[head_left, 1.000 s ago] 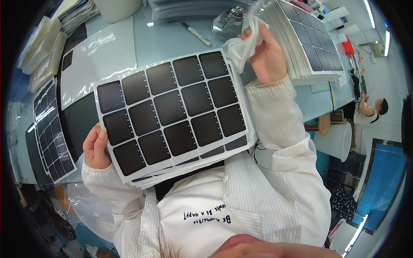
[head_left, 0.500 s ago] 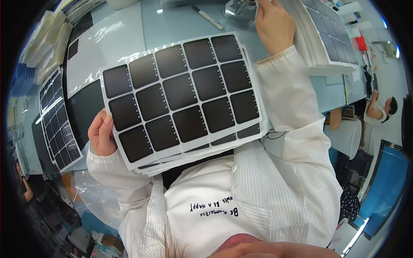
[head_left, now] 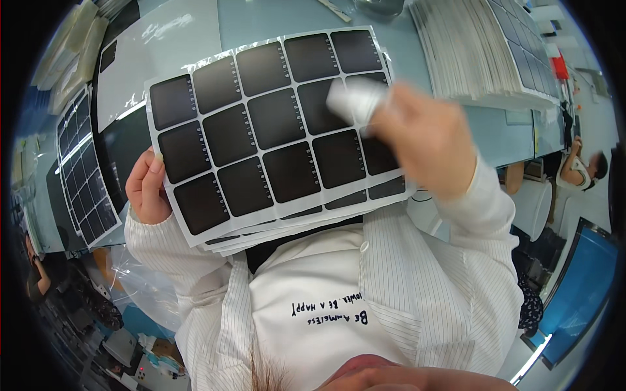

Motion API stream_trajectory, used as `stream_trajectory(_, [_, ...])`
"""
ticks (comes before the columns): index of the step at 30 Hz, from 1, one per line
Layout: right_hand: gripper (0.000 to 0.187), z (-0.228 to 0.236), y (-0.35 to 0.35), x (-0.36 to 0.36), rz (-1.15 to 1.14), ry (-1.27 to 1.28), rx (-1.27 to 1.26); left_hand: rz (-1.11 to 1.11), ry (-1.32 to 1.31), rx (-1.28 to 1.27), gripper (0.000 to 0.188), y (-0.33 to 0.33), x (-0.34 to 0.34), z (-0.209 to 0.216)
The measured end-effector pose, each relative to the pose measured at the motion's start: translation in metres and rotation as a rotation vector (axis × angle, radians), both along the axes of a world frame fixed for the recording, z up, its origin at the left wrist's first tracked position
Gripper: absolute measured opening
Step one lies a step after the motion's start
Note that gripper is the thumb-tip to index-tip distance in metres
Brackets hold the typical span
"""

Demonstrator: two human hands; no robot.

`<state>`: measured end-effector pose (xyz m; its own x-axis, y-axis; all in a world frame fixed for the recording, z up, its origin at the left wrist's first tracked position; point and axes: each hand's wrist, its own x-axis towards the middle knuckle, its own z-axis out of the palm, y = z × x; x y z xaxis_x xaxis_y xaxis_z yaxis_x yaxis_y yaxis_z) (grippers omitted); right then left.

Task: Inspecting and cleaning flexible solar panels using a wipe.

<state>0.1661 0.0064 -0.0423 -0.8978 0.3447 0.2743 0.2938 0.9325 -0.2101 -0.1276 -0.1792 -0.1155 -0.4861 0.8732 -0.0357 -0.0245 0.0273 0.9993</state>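
A white sheet with rows of black, round-cornered squares lies at a slant in front of me, on top of several like sheets. My left hand grips its left edge, thumb on top and fingers underneath. Smeared by motion, my right hand is over the sheet's right side. It is closed on a white wad, cloth or tissue, I cannot tell which. The wad hides parts of the squares beneath it. Whether it touches the sheet is not plain.
A thick stack of sheets stands at the back right. Farther back are a thin cutting knife and a clear round container. More dark-squared sheets and plastic-wrapped packs lie left. Another person is at far right.
From beside the clear container at the back, my right hand has come nearer, over the sheet, with the white wad showing in it. My left hand keeps its grip as the sheets shift slightly.
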Motion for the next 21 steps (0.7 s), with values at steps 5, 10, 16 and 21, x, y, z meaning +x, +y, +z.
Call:
stream_trajectory(5, [0.023,-0.014,-0.038,0.010,0.147,-0.154,-0.018,-0.004,0.029,-0.036,0.020,-0.005,-0.007,0.000])
stream_trajectory(10, [0.026,-0.003,-0.040,0.022,0.165,-0.215,-0.089,0.009,0.064,-0.050,0.021,-0.008,-0.009,0.000])
stream_trajectory(16, [0.030,-0.014,-0.035,0.009,0.134,-0.196,-0.085,0.008,0.059,-0.042,0.021,-0.006,-0.010,-0.003])
stream_trajectory(21, [0.026,-0.015,-0.040,0.010,0.082,-0.146,-0.063,0.014,0.057,-0.057,0.021,-0.001,-0.009,-0.006])
